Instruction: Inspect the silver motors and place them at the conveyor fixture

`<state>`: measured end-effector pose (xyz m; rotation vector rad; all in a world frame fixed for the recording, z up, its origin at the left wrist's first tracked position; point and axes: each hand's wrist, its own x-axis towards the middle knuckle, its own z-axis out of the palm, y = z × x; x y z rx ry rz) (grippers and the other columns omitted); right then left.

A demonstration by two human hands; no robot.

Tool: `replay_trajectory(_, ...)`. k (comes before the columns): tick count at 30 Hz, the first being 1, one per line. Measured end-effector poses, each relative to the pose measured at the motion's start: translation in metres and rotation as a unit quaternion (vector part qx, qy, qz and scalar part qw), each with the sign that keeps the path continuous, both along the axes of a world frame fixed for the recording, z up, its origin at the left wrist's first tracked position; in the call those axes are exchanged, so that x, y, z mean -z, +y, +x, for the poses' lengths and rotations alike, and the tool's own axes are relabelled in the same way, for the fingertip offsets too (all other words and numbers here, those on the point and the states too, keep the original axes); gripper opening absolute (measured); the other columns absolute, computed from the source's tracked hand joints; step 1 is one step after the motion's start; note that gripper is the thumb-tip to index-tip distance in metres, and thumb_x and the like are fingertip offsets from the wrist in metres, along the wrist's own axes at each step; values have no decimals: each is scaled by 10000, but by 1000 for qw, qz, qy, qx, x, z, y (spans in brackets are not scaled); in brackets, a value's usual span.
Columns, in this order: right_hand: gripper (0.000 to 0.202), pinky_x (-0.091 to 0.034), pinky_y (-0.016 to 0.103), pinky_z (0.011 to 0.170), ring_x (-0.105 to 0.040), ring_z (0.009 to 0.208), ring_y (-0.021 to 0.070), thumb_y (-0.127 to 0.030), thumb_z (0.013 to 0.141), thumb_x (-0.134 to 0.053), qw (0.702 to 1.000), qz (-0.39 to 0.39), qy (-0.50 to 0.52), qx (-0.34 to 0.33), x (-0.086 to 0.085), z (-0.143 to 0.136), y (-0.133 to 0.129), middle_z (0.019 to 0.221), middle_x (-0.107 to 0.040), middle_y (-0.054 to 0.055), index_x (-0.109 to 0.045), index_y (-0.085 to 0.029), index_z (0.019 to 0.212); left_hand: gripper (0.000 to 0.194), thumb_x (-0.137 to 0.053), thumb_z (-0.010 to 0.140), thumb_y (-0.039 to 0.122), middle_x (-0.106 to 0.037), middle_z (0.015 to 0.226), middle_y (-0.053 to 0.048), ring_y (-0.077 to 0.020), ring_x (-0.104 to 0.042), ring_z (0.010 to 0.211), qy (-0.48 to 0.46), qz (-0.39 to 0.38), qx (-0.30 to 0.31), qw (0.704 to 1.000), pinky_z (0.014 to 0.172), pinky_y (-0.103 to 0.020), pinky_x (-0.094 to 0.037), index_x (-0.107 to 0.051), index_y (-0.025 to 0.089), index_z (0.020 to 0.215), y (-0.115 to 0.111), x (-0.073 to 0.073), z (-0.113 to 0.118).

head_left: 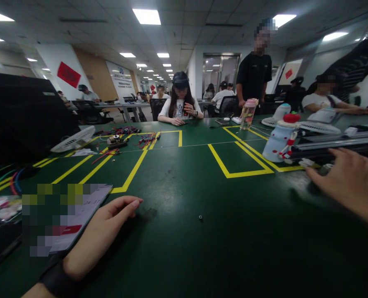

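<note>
My left hand (pixel 117 215), with a dark band at its wrist, rests low over the green table (pixel 171 182), beside a phone or tablet (pixel 93 203) with a lit screen. Its thumb and fingers are pressed together; whatever may be between them is hidden. On the bare tabletop between my hands lies a small metal nut or spacer (pixel 200 217), touched by neither. At the right, my right hand (pixel 351 182) is open with fingers spread, holding nothing visible. It hovers near some small pale parts (pixel 306 163) and long metal rails (pixel 333 142).
A light blue bottle (pixel 275 142) with a red top stands left of the rails. Further back is a pink clear bottle (pixel 248 114). Wires and small parts (pixel 117 140) lie at left, near a white fan (pixel 73 140). A person (pixel 180 103) sits opposite; another (pixel 254 74) stands.
</note>
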<state>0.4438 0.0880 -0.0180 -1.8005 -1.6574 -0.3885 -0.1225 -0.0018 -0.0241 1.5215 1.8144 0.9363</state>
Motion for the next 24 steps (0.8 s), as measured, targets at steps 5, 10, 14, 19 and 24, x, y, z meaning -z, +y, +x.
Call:
replay_trajectory(5,397,-351,387,1005,-493,1141,222,-412,815,-576,951,-110,-19,-289,-4,-142,-27,1202,-570,96,-608,-208,1155,358,-595,812,521,-688,813,-2,-211,-626,785,2,10,-2,1000,705,-294,-466,-688,232,1001,-1,0,1)
replay_trajectory(10,319,-417,354,871,-531,999,183,-436,811,-607,819,-253,72,-510,14,-253,-48,1076,-622,57,-692,-262,1064,344,-606,806,514,-699,828,2,-209,-632,793,4,8,0,1000,705,-287,-469,-695,237,990,-4,1,-1)
replay_trajectory(14,254,-428,305,780,-560,854,142,-401,868,-532,839,-254,101,-470,1,-252,-40,920,-656,43,-701,-214,896,343,-599,808,517,-700,839,-4,-221,-631,809,4,9,3,1000,715,-300,-469,-695,236,980,-4,2,-3)
replay_trajectory(19,385,-412,315,715,-580,832,183,-502,820,-531,981,-85,70,-161,-37,-131,-8,982,-666,64,-692,-196,989,373,-555,830,545,-681,884,-19,-237,-617,854,14,-14,18,1000,771,-336,-455,-668,236,1006,-3,3,-3)
replay_trajectory(24,420,-371,332,608,-560,754,249,-566,756,-510,985,-86,-59,139,-34,23,19,934,-677,72,-716,-253,947,379,-539,833,563,-670,957,-14,-241,-600,934,22,-25,30,999,826,-339,-436,-652,253,1018,-2,3,-1)
